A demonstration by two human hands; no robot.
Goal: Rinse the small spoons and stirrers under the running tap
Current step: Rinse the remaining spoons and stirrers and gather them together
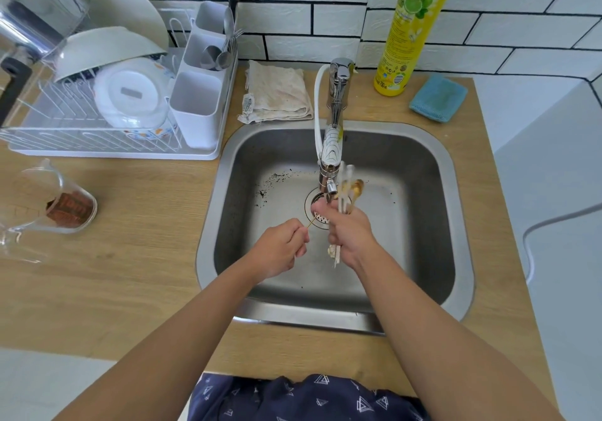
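Over the steel sink [433, 173], my right hand [350, 231] grips a bundle of small spoons and stirrers [348, 189]. Their golden and pale ends stick up, blurred, just right of the tap's nozzle [330, 187]; their handles poke out below my fist. My left hand [281, 248] pinches one thin golden stirrer [311, 222], whose tip points toward the drain [317, 215]. The chrome tap [337, 95] reaches over the basin; I cannot make out a water stream.
Dark specks lie on the sink floor left of the drain. A white dish rack [97, 127] with bowls and a cutlery holder stands at the left. A glass jug [49, 205] lies on the wooden counter. Behind the sink are a cloth [280, 91], a yellow detergent bottle [410, 29] and a blue sponge [438, 98].
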